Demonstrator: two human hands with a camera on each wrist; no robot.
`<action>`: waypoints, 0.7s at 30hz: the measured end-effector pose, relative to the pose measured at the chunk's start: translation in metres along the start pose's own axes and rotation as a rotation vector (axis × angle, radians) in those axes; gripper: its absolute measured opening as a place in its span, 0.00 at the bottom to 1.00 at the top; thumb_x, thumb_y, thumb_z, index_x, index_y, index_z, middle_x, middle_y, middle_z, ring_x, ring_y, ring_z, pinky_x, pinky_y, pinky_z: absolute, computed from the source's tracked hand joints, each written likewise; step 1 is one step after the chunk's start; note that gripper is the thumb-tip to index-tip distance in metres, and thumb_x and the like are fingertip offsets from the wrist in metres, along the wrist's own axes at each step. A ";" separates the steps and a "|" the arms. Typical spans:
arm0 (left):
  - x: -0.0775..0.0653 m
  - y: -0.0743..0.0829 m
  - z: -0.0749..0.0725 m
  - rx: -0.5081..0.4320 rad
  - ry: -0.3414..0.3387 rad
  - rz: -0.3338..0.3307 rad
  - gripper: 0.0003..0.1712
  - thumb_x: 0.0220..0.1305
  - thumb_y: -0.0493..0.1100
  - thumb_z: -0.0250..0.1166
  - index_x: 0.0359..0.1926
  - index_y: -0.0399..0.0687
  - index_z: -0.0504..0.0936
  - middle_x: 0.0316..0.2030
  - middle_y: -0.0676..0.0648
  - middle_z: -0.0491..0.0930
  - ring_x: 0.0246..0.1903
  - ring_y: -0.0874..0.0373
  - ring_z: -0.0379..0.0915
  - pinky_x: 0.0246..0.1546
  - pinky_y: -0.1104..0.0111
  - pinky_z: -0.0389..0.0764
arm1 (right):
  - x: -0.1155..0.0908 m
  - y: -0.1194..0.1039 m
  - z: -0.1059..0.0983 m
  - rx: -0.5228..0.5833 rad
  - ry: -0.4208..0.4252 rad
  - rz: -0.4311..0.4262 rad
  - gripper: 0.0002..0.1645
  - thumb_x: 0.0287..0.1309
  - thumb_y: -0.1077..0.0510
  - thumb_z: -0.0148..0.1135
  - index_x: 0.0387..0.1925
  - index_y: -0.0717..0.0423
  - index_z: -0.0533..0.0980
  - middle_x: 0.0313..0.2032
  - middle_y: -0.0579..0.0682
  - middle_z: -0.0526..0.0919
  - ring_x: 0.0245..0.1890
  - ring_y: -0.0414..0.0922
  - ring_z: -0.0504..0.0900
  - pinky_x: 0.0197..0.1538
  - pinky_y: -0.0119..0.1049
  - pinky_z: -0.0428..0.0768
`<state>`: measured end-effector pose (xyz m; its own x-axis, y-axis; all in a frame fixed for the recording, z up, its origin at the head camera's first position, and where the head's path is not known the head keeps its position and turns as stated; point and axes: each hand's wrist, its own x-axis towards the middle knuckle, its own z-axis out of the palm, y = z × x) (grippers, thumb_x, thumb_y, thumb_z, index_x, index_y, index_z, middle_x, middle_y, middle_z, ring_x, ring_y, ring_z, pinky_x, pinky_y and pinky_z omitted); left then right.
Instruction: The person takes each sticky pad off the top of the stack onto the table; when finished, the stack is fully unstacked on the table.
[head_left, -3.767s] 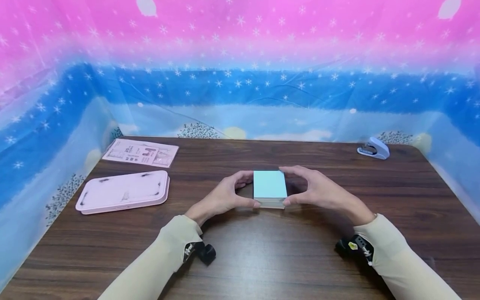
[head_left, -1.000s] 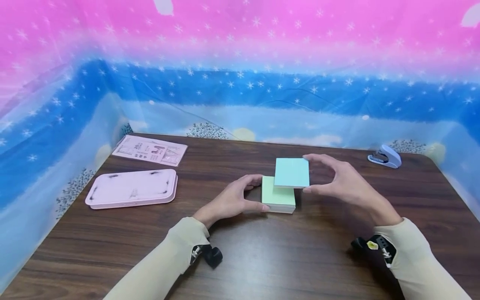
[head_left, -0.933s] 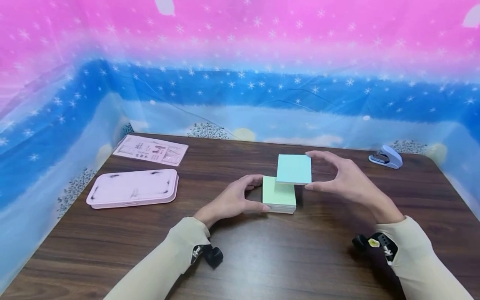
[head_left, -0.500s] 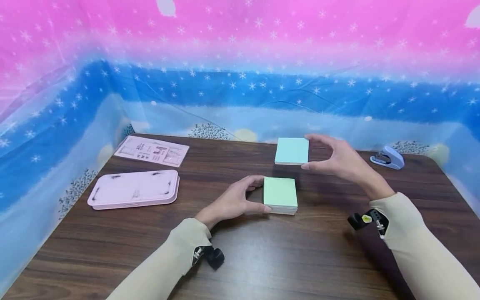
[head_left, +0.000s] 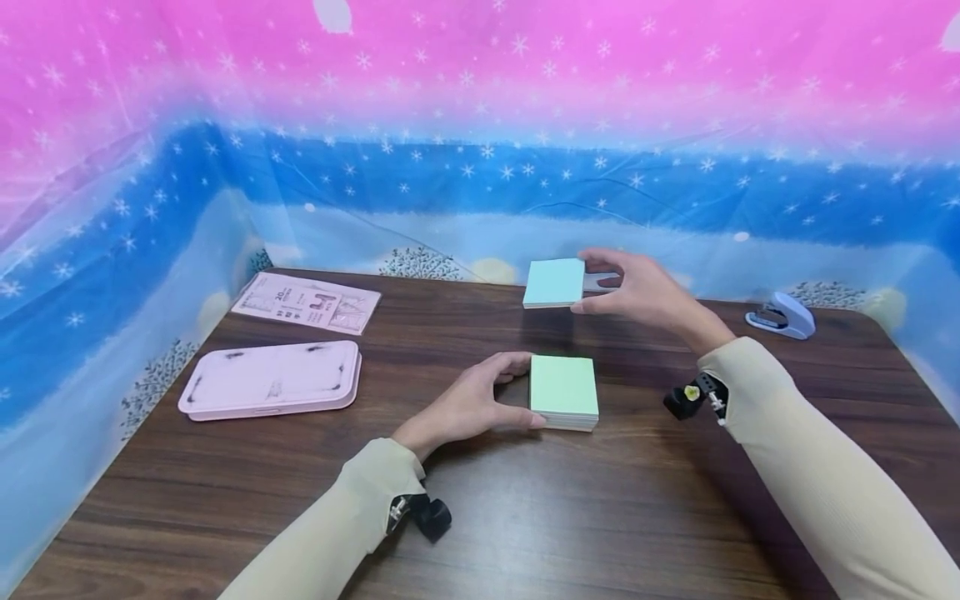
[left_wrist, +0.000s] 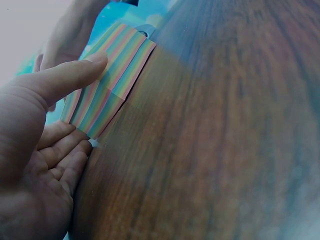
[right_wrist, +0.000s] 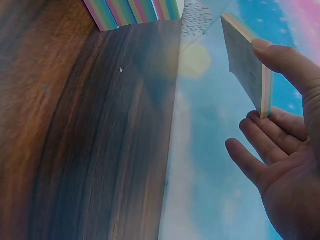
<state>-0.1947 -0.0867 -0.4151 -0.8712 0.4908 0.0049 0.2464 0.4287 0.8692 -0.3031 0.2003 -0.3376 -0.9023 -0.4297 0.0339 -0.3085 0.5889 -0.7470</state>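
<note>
On the pink packet (head_left: 307,302) at far left, "20" can be read above a printed stapler picture; its smaller characters are too small to be made out. Nearer, dark print is borne by the pink pencil case (head_left: 273,379). A blue-green memo pad (head_left: 555,282) is held, raised at the far side of the tabletop (head_left: 525,533), between thumb and fingers of the right hand (head_left: 645,292). The light-green-topped pad pile (head_left: 565,387), resting nearer, is gripped at its left side by the left hand (head_left: 476,398). Rainbow-striped pile edges are shown by the left wrist view, the raised pad's grey underside only by the right. A lavender stapler (head_left: 782,317) is seen at far right.
</note>
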 end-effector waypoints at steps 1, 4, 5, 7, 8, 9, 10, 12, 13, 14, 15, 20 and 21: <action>0.000 0.000 0.000 0.001 -0.001 0.001 0.51 0.57 0.53 0.83 0.77 0.48 0.70 0.70 0.46 0.74 0.69 0.50 0.70 0.71 0.58 0.70 | 0.004 0.000 0.001 0.011 -0.005 0.000 0.57 0.55 0.42 0.83 0.79 0.53 0.66 0.70 0.58 0.75 0.69 0.59 0.76 0.66 0.57 0.79; 0.001 0.000 0.000 0.004 -0.001 0.004 0.51 0.57 0.53 0.83 0.77 0.48 0.70 0.70 0.47 0.74 0.69 0.51 0.70 0.71 0.59 0.70 | 0.014 0.000 0.005 0.024 -0.017 -0.016 0.56 0.55 0.43 0.84 0.78 0.54 0.67 0.69 0.57 0.76 0.68 0.58 0.77 0.66 0.55 0.79; 0.001 0.000 0.000 0.004 -0.001 0.006 0.50 0.57 0.52 0.83 0.77 0.48 0.70 0.69 0.47 0.74 0.69 0.51 0.71 0.71 0.59 0.70 | 0.017 0.000 0.006 0.027 -0.023 -0.024 0.55 0.55 0.43 0.83 0.78 0.55 0.67 0.69 0.56 0.76 0.68 0.57 0.77 0.66 0.54 0.79; 0.001 0.000 0.000 0.005 0.001 0.011 0.50 0.57 0.52 0.83 0.77 0.48 0.71 0.69 0.47 0.75 0.69 0.51 0.71 0.71 0.60 0.70 | 0.023 0.000 0.010 0.028 -0.031 -0.035 0.54 0.55 0.44 0.83 0.77 0.55 0.67 0.68 0.56 0.77 0.67 0.57 0.77 0.66 0.54 0.79; 0.001 0.000 0.000 0.005 0.002 0.012 0.49 0.57 0.52 0.83 0.76 0.48 0.71 0.69 0.47 0.75 0.69 0.51 0.71 0.71 0.60 0.70 | 0.026 0.000 0.012 0.029 -0.038 -0.039 0.54 0.56 0.44 0.83 0.77 0.55 0.67 0.68 0.56 0.77 0.67 0.57 0.77 0.66 0.54 0.78; 0.001 0.000 0.000 0.004 0.002 0.013 0.49 0.58 0.52 0.83 0.76 0.48 0.71 0.69 0.47 0.75 0.68 0.52 0.71 0.71 0.60 0.70 | 0.028 0.000 0.014 0.029 -0.045 -0.039 0.54 0.56 0.45 0.83 0.78 0.55 0.67 0.68 0.56 0.76 0.67 0.56 0.77 0.67 0.54 0.78; 0.001 0.000 0.000 0.005 0.002 0.013 0.49 0.58 0.52 0.83 0.76 0.48 0.71 0.69 0.47 0.75 0.68 0.52 0.71 0.71 0.60 0.70 | 0.031 -0.001 0.016 0.027 -0.053 -0.039 0.54 0.56 0.45 0.83 0.78 0.56 0.67 0.69 0.56 0.76 0.68 0.57 0.77 0.67 0.54 0.78; 0.001 0.000 0.000 0.002 -0.001 0.009 0.49 0.58 0.52 0.82 0.77 0.49 0.70 0.69 0.48 0.75 0.69 0.52 0.71 0.71 0.59 0.70 | 0.035 -0.002 0.019 0.011 -0.063 -0.030 0.55 0.55 0.44 0.83 0.78 0.55 0.66 0.69 0.56 0.75 0.68 0.57 0.76 0.67 0.55 0.78; 0.001 0.000 0.000 0.001 -0.004 0.007 0.49 0.58 0.52 0.82 0.77 0.49 0.70 0.69 0.48 0.74 0.69 0.52 0.70 0.71 0.59 0.70 | 0.037 -0.002 0.021 0.000 -0.067 -0.028 0.56 0.55 0.43 0.83 0.79 0.55 0.66 0.69 0.56 0.75 0.68 0.57 0.76 0.66 0.55 0.78; 0.001 0.000 0.000 0.000 -0.006 0.004 0.50 0.58 0.52 0.82 0.77 0.49 0.70 0.69 0.48 0.74 0.69 0.52 0.70 0.71 0.59 0.70 | 0.039 -0.002 0.022 -0.010 -0.070 -0.023 0.56 0.55 0.43 0.83 0.79 0.55 0.66 0.70 0.56 0.75 0.68 0.57 0.76 0.66 0.55 0.78; 0.001 0.000 0.000 -0.002 -0.008 0.003 0.50 0.58 0.52 0.82 0.77 0.49 0.70 0.70 0.48 0.74 0.69 0.52 0.70 0.71 0.59 0.70 | 0.041 -0.002 0.023 -0.022 -0.073 -0.021 0.56 0.55 0.43 0.83 0.79 0.55 0.66 0.70 0.57 0.75 0.68 0.58 0.76 0.66 0.55 0.78; 0.000 0.000 0.000 -0.015 -0.010 0.007 0.50 0.58 0.52 0.83 0.77 0.49 0.70 0.69 0.48 0.74 0.69 0.52 0.70 0.71 0.60 0.69 | 0.051 -0.002 0.029 -0.065 -0.088 -0.031 0.55 0.55 0.44 0.83 0.78 0.56 0.67 0.69 0.58 0.76 0.67 0.57 0.76 0.67 0.56 0.77; 0.000 0.000 -0.001 -0.015 -0.008 0.008 0.50 0.58 0.51 0.83 0.77 0.49 0.70 0.69 0.49 0.74 0.69 0.52 0.70 0.71 0.60 0.69 | 0.053 -0.002 0.030 -0.074 -0.092 -0.037 0.55 0.55 0.44 0.83 0.78 0.55 0.67 0.68 0.58 0.76 0.68 0.57 0.76 0.67 0.56 0.77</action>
<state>-0.1949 -0.0870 -0.4147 -0.8657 0.5005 0.0078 0.2471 0.4137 0.8763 -0.3410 0.1554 -0.3540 -0.8596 -0.5110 -0.0034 -0.3654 0.6193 -0.6949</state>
